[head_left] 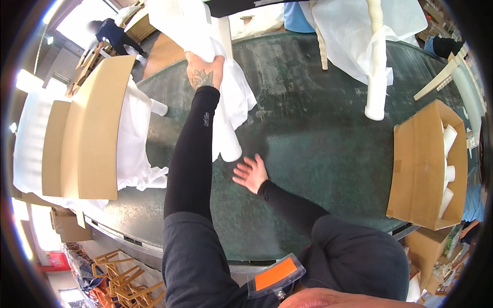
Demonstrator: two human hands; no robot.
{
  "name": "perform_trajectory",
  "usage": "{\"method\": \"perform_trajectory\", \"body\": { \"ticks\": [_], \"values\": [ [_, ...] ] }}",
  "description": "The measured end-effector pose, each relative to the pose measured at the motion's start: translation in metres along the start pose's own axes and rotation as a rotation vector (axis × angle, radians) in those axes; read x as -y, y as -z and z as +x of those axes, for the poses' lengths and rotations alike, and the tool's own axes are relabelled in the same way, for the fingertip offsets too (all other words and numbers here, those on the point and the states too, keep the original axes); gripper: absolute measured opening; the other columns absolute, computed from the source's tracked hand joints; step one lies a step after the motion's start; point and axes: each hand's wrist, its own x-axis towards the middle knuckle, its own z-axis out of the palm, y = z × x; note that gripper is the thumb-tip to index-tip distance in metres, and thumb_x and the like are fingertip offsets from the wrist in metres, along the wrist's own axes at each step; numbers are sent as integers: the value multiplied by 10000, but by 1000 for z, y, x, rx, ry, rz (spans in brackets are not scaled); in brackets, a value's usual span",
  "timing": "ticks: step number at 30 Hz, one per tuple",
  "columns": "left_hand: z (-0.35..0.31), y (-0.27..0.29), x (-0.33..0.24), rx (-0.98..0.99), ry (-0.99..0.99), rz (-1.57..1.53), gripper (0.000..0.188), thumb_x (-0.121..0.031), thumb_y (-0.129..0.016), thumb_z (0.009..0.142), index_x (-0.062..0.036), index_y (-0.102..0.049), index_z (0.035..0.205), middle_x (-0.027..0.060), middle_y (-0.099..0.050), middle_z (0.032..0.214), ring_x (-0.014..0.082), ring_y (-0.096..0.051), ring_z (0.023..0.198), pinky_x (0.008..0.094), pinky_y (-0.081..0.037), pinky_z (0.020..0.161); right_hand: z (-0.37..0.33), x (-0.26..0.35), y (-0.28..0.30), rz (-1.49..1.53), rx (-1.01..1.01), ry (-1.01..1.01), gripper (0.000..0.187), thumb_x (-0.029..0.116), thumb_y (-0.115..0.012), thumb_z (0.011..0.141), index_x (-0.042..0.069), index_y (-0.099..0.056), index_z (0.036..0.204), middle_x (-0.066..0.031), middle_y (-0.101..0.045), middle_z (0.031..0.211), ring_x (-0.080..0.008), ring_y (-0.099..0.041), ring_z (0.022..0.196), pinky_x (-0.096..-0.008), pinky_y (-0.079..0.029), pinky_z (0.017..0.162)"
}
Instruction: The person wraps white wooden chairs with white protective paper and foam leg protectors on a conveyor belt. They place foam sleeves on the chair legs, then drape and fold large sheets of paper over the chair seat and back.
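White-wrapped leg (229, 146): L hand (204, 72) on, R hand (250, 175) free

The 1 leg slants over the dark green table (308, 149), L of centre, low end twd wearer; can't tell if it touches. L hand grips the upper wrap, fingertips hidden. R hand empty, fingers spread, just beside the low end. Prob. best: cup R hand under that end, grip w/o tearing the wrap, move it w/ both. Count: 2 cream turned legs (375, 18) far side, 1 open carton (415, 169) at R w/ 3 white tube ends (450, 173) showing, 1 bent cardboard sheet (92, 133) at L.

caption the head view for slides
Left hand on white wrapping; open right hand near wrapped leg over green table.
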Motion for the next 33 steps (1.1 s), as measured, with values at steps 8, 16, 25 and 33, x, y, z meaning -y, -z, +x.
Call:
{"method": "perform_trajectory", "body": {
  "ticks": [8,16,25,33],
  "values": [
    [4,-11,-2,-85,-156,-88,583,-217,-759,659,40,-511,1120,259,-620,1046,440,-612,1022,460,-485,899,35,37,-86,562,763,-8,872,790,-321,851,206,-329,1499,-119,-467,1407,-387,-421,1317,-670,-226,1087],
    [-45,-14,16,-115,-235,-103,633,-232,-765,664,-1,-511,1196,237,-633,1056,419,-624,1035,451,-495,894,39,26,-99,534,326,33,880,790,-377,826,177,-374,1456,-140,-371,1473,-394,-419,1305,-652,-270,1067],
    [-109,4,58,-142,-91,-245,602,-201,-740,705,1,-486,1212,229,-632,1082,404,-621,1055,438,-485,895,-67,41,34,-258,5,-178,794,703,-398,924,123,-342,1464,-154,-564,1247,-341,-575,1133,-540,-424,988],
    [-213,-4,107,-70,-24,-94,434,-276,-748,792,1,-669,1118,199,-688,1123,341,-651,1047,420,-483,913,-286,67,118,-720,-182,-160,415,389,-474,1017,69,-546,1271,-100,-618,1159,-234,-640,1039,-388,-526,887]
  ]
}}
